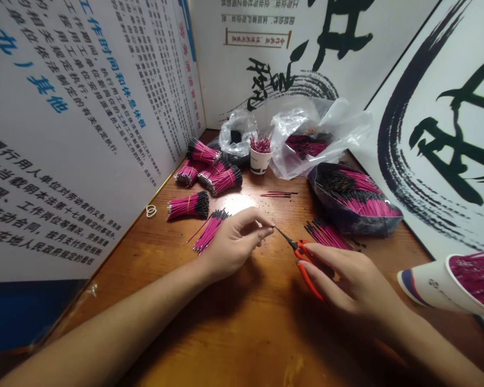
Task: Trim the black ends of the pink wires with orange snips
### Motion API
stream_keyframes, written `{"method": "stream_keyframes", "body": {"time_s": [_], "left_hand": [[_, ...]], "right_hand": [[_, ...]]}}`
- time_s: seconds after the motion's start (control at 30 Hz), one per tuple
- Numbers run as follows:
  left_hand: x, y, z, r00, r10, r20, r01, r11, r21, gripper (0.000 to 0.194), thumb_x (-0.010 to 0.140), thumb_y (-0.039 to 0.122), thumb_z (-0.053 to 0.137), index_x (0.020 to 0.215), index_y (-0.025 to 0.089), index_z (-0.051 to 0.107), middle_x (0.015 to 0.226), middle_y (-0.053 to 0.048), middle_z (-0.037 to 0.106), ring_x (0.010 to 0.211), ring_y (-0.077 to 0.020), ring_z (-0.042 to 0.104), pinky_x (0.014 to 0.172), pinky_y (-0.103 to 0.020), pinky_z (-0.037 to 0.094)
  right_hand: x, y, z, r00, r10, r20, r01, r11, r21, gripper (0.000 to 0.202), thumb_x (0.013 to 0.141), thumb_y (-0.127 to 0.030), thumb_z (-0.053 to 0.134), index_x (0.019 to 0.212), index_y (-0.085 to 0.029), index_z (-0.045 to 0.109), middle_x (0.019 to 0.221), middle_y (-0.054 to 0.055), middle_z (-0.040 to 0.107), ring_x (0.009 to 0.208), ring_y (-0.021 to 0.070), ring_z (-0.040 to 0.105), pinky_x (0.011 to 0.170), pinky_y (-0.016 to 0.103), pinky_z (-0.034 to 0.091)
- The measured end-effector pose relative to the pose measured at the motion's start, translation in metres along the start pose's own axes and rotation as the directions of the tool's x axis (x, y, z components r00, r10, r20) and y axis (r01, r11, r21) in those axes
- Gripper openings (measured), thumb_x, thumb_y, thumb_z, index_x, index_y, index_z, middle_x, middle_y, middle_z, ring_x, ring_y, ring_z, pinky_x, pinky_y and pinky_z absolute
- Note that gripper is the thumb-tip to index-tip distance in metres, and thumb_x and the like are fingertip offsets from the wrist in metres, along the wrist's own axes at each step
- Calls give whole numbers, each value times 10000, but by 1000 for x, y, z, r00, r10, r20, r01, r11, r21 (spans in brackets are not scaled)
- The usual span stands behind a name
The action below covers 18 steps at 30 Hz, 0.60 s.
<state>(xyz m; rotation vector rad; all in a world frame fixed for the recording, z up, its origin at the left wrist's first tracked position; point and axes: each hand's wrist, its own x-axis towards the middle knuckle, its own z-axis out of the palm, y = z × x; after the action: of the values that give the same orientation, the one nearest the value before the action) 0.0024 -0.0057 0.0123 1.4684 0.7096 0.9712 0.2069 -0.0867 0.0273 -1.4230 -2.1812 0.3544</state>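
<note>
Thumb and fingertips of my left hand (236,239) are pinched together at the middle of the table, around something too small to make out. My right hand (342,274) holds red-handled scissors (306,263), whose dark narrow tip points left and reaches my left fingertips. Just left of my left hand lies a loose pile of pink wires with black ends (210,231). Another loose pile of such wires (328,235) lies beyond my right hand. A few single wires (278,194) rest on the wood behind the scissors' tip.
Banded wire bundles (189,206) stand at the back left, near white rubber bands (150,210). Behind are a paper cup of wires (261,160) and a clear plastic bag (284,156). A dark bag of wires (355,204) and a large cup (435,285) are right. Printed panels (116,107) enclose the wooden table (226,333).
</note>
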Motion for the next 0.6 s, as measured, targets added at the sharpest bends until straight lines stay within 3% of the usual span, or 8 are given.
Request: {"method": "stream_keyframes", "body": {"time_s": [0.6], "left_hand": [[0,3,-1,996,-70,60,74,996,-59,87,843,226,620,839,143,595,648,40,522,557,-67,469,534,-196,385]], "right_hand": [[-1,1,4,999,-8,-35,6,999,-36,189,930,-289,502,1024,-166,611,756,42,707,604,150,644,555,248,473]]}}
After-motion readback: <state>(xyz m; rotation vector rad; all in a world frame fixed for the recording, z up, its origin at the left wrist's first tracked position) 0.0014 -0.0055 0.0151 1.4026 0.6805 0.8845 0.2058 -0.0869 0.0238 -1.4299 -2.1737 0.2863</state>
